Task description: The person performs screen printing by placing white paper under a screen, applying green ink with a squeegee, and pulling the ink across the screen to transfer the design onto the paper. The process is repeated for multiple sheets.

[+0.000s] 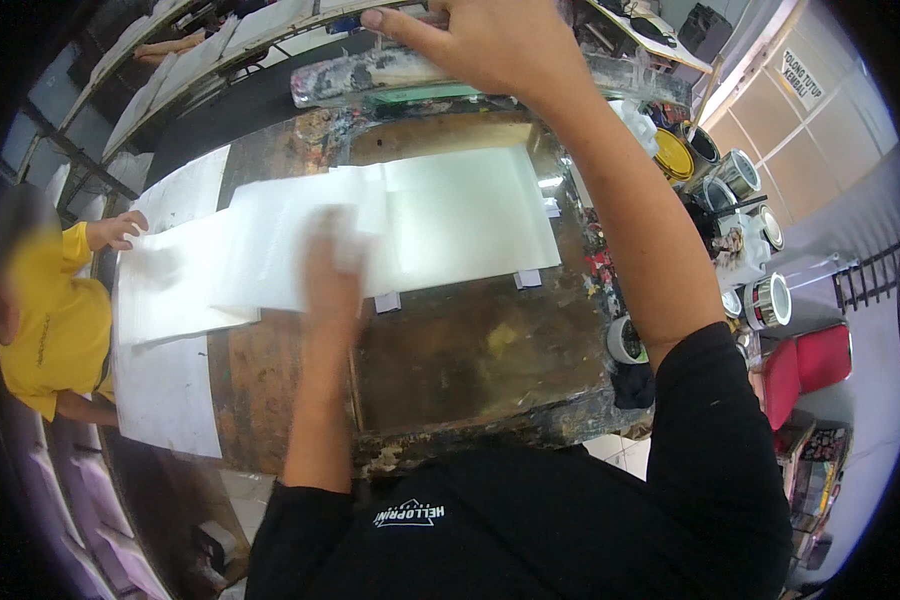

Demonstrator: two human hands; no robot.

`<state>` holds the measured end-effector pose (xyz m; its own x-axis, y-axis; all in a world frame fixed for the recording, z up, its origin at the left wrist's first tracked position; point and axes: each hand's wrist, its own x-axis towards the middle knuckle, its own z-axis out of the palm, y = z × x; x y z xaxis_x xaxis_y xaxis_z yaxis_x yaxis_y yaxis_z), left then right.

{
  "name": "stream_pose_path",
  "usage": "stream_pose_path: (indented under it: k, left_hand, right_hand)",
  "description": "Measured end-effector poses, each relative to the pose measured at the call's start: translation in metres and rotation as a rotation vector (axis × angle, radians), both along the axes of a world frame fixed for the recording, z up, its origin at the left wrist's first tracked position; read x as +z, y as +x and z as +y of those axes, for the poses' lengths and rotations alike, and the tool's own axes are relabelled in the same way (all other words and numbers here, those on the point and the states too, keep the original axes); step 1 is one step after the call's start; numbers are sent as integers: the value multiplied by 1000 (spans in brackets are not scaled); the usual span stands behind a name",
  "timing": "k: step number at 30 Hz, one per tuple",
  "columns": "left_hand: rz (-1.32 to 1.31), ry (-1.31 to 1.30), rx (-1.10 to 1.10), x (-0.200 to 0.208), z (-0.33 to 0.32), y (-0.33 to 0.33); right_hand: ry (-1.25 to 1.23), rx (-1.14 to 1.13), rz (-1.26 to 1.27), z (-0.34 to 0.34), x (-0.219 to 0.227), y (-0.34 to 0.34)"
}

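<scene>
My left hand (pixel 332 265) is smeared by motion at the right end of a white sheet (pixel 280 240). White material overlaps its fingers, which look closed on that sheet. The held sheet lies across two others: a white sheet on the right (pixel 470 210), over a framed glassy board (pixel 450 350), and a white sheet on the left (pixel 170 285). My right hand (pixel 480 40) is raised at the top edge, in front of an ink-stained bar (pixel 400 75). Its thumb points left; the other fingers are cut off, so its grip cannot be told.
At the left a person in a yellow shirt (pixel 55 320) has a hand (pixel 118 230) on the left sheet. Small white tabs (pixel 387 301) sit along the board. Paint cans (pixel 767 300) crowd the right side, near a red chair (pixel 810 370). Long racks (pixel 210 65) stand behind.
</scene>
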<state>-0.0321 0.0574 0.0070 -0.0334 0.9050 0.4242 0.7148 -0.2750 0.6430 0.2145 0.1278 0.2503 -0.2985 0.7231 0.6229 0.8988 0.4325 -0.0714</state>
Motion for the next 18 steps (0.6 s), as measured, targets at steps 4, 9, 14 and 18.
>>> stream_pose_path:
  k: [4,9,14,18]
  left_hand:
    - [444,-22,-386,-54,-21,122]
    - [544,-99,-350,-61,-22,155]
    - [502,-140,-372,-63,-20,156]
    - [401,-223,-401,-62,-9,154]
  right_hand:
    - [-50,-7,-24,0,22,-7]
    - [-37,71,24,8,21,-2]
    - [-152,-53,-20,8,40,-5]
    - [-84,-55,-57,21,34,0]
